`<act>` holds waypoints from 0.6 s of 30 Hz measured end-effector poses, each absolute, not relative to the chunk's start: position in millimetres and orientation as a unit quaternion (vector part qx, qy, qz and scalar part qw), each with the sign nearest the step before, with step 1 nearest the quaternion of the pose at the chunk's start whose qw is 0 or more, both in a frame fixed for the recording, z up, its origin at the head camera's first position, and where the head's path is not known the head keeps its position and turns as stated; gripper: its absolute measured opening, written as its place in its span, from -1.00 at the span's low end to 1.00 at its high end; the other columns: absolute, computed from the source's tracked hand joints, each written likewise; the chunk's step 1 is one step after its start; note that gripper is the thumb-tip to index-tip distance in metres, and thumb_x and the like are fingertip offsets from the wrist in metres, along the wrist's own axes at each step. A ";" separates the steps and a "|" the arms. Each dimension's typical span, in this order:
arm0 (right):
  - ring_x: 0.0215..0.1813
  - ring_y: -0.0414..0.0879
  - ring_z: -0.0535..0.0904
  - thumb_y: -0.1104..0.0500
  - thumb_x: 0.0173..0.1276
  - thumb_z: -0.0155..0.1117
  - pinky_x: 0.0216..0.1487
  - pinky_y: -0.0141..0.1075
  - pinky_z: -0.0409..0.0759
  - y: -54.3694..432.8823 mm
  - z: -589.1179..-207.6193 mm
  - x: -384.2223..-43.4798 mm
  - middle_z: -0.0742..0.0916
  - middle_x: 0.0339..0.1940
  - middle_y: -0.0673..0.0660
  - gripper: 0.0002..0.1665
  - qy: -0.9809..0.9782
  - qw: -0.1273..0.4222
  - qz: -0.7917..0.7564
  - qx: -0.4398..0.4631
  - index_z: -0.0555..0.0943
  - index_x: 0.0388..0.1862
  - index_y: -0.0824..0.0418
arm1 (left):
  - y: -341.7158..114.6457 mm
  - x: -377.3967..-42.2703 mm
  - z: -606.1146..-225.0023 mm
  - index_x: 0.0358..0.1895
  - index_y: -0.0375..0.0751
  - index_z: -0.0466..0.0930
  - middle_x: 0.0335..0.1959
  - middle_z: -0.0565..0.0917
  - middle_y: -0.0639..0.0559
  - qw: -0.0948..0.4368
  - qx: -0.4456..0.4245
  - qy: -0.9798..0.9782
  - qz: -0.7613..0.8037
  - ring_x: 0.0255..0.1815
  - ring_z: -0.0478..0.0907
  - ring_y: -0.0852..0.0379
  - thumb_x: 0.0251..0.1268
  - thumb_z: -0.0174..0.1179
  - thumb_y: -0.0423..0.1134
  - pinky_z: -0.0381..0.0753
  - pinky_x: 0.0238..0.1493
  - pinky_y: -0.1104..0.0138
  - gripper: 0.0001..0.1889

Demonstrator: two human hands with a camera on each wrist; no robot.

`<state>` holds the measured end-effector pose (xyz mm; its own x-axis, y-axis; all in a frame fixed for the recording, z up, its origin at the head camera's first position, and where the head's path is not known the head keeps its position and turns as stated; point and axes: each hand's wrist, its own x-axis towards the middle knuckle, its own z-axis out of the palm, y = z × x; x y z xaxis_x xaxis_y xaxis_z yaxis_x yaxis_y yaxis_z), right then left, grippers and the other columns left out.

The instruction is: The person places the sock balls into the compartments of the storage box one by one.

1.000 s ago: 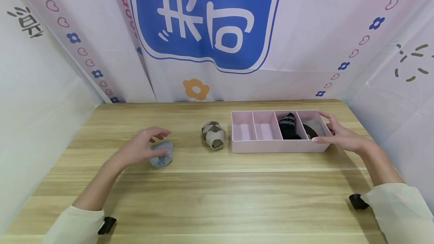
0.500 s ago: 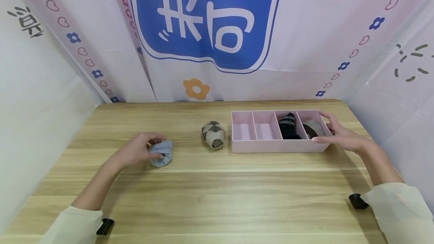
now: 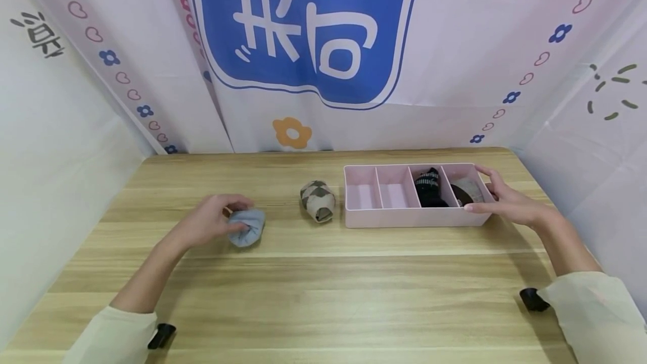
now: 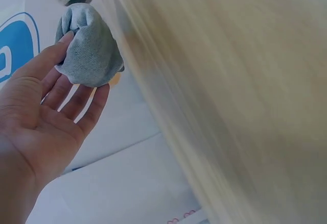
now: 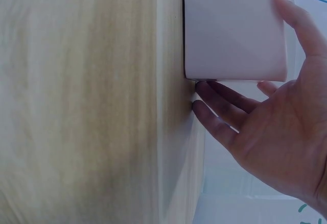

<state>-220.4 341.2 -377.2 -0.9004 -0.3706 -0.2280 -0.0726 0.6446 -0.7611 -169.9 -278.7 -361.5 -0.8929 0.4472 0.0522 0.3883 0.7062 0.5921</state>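
My left hand [image 3: 208, 221] pinches a rolled light blue-grey sock [image 3: 254, 228], thumb in its folded opening and fingers behind. The left wrist view shows this sock [image 4: 93, 53] at my fingertips; whether it touches the table I cannot tell. To its right lies a rolled beige and grey-brown argyle sock [image 3: 318, 204]. My right hand [image 3: 513, 202] holds the right end of a pink divided box [image 3: 404, 218], thumb over the front rim. In the right wrist view, fingers [image 5: 219, 104] meet the box's end wall near its bottom.
The box's third compartment holds a black sock with white marks [image 3: 429, 190]; a grey and dark brown rolled item [image 3: 469, 191] sits in the rightmost one. Its two left compartments show bare floors. A printed cloth [image 3: 445, 72] hangs behind the wooden table [image 3: 323, 296].
My left fingers have closed on the blue-grey sock, and it has shifted slightly right. The right hand and the box stay where they were.
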 end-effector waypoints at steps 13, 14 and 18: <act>0.57 0.65 -0.17 0.04 0.44 0.34 0.35 0.60 0.00 342.4 -377.2 -219.8 -0.12 0.58 0.69 0.30 0.889 0.184 -0.402 -0.123 -0.45 0.71 0.04 | -247.3 -178.4 -349.6 0.08 -0.39 0.71 -0.06 0.78 -0.17 0.030 0.250 0.907 0.338 -0.05 0.69 -0.07 0.21 0.46 -0.46 0.72 -0.04 0.08 -0.65; 0.56 0.65 -0.17 0.04 0.44 0.34 0.35 0.60 0.00 342.3 -377.2 -219.8 -0.12 0.58 0.69 0.30 0.888 0.184 -0.403 -0.123 -0.45 0.71 0.05 | -244.9 -179.2 -349.1 0.08 -0.40 0.71 -0.06 0.77 -0.17 0.030 0.252 0.905 0.341 -0.05 0.69 -0.07 0.21 0.46 -0.46 0.72 -0.04 0.07 -0.65; 0.56 0.65 -0.18 0.04 0.43 0.35 0.36 0.59 0.00 341.7 -377.1 -219.9 -0.14 0.59 0.68 0.31 0.886 0.185 -0.407 -0.124 -0.45 0.71 0.04 | -235.3 -182.8 -347.6 0.08 -0.41 0.70 -0.05 0.77 -0.20 0.030 0.263 0.899 0.350 -0.04 0.70 -0.09 0.22 0.46 -0.45 0.72 -0.03 0.03 -0.65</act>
<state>-219.9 341.7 -377.1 -0.9006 -0.3702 -0.2277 -0.0685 0.6382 -0.7669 -182.8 -235.3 -347.6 -0.8601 0.4933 0.1298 0.4513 0.6173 0.6444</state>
